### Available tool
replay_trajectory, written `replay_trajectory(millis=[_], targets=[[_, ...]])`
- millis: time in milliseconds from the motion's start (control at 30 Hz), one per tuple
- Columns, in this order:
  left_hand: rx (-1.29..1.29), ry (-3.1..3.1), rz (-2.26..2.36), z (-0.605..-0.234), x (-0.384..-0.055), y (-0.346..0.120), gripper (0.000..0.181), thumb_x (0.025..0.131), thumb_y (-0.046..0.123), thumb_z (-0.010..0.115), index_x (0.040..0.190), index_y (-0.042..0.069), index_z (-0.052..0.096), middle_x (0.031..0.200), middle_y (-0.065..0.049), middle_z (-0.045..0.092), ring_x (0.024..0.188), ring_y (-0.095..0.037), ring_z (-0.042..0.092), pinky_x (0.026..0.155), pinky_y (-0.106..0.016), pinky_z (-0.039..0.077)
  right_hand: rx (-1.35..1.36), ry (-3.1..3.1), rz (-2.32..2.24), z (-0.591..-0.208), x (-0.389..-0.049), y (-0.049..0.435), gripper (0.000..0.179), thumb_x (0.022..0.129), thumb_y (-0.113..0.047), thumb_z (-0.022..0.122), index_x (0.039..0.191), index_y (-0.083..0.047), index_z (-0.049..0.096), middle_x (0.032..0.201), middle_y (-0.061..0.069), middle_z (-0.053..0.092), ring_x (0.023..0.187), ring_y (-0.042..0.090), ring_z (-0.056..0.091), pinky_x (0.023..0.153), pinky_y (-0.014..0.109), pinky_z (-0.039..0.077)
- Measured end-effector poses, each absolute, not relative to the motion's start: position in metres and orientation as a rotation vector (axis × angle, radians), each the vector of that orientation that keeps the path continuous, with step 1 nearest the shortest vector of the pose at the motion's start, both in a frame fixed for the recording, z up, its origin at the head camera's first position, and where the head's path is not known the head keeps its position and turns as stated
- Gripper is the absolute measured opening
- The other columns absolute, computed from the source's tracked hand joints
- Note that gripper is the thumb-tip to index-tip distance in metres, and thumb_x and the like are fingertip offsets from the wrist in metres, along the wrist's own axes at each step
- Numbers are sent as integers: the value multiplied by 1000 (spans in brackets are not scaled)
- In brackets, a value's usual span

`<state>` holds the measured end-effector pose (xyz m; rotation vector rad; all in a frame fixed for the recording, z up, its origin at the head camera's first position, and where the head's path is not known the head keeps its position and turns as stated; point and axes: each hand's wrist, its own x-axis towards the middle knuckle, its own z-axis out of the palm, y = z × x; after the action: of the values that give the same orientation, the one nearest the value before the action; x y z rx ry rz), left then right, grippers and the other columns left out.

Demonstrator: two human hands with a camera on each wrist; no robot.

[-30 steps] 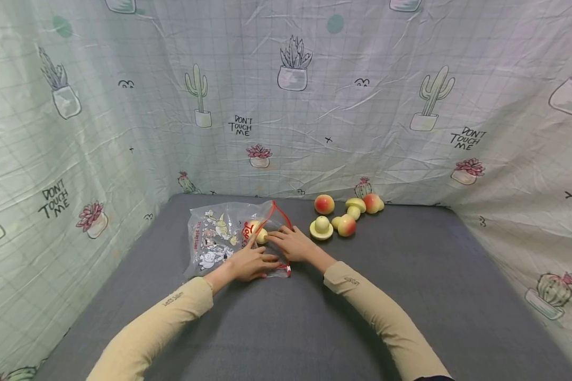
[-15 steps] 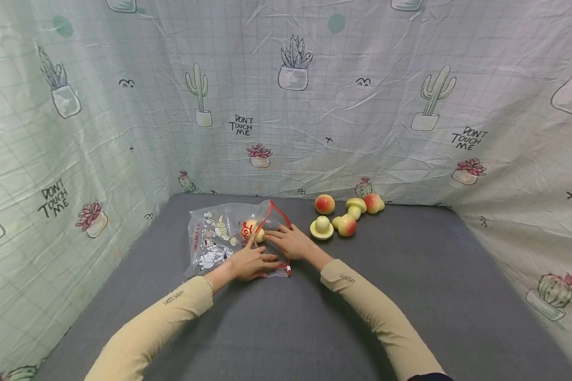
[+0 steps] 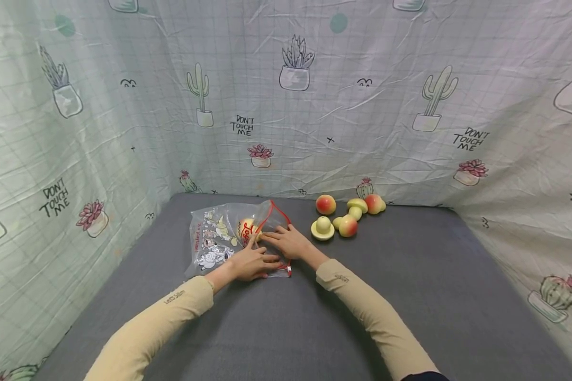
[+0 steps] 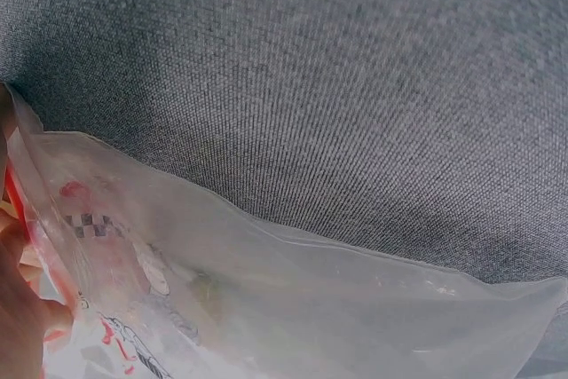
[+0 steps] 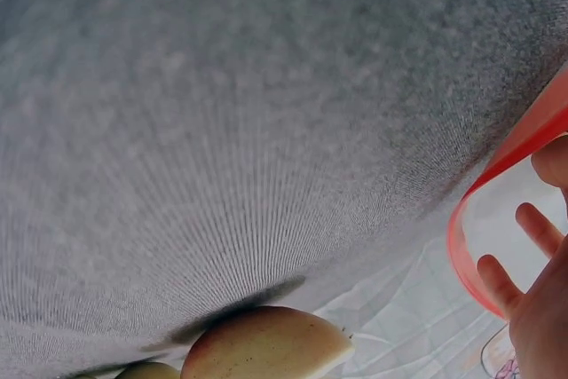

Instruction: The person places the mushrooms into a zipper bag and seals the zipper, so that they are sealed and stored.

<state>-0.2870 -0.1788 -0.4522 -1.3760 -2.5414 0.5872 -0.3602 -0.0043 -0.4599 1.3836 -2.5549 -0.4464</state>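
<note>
Backdrop, head view: a pale cloth (image 3: pixel 333 116) printed with potted cacti hangs behind and beside a dark grey worktop (image 3: pixel 276 328).
Clear bag: the clear bag (image 3: pixel 221 230) lies on the worktop ahead of the person, a little left, its long side running left to right and its red-edged mouth (image 3: pixel 281 211) facing right.
Yellow fruit: the yellow fruit (image 3: pixel 245 226) shows behind the bag's red lettering, apparently inside near the mouth, its narrower end seeming to point toward the right grip (image 3: pixel 293 243).
Right grip: fingers extended, it reaches in at the mouth from the right and is the nearer of the two to the fruit, which lies just left of its fingertips; whether they touch cannot be told.
Left grip: the left grip (image 3: pixel 250 263) lies over the near side of the mouth; whether it pinches the film cannot be told.
Loose pieces: right of the mouth lie a round red-yellow fruit (image 3: pixel 326 205), two mushroom shapes (image 3: pixel 322 227) and two pear shapes (image 3: pixel 347 226).
Film, left wrist view: the bag slants across the lower part, with digits at the red edge, far left.
Red rim, right wrist view: it curves around the right grip's straight, separated fingers; nothing held is visible.
</note>
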Motion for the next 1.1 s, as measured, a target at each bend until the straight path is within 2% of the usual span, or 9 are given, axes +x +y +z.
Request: replay_trajectory(millis=[333,567,833,1100], targets=[[-1360,-2550,605,-451,-286,-179,50,86,46,49,134,36,38,133,12,47,110,-17,49,98,-66,18,1360,-2593,-489,-464,-363,-8,70,85,-26,56,143,-30,16,146,-14,26,117,14,38,92,42,38],[-1360,-2547,619,-451,-285,-178,49,86,44,49,133,35,39,133,11,47,110,-19,50,97,-66,21,1351,-2616,-420,-460,-360,-2,72,84,-24,58,143,-29,18,145,-13,29,118,14,39,95,45,37],[-1353,-2528,665,-451,-285,-177,48,87,45,48,133,35,39,134,12,46,111,-19,50,98,-67,17,1374,-2565,-333,-451,-353,11,69,82,-26,61,141,-26,25,143,-9,33,119,17,40,94,48,37],[-1349,-2546,632,-451,-284,-177,49,86,45,49,133,35,39,133,11,47,110,-18,51,98,-66,18,1372,-2535,-260,-447,-348,23,63,81,-12,59,138,-23,33,138,-6,41,116,19,43,88,44,38]])
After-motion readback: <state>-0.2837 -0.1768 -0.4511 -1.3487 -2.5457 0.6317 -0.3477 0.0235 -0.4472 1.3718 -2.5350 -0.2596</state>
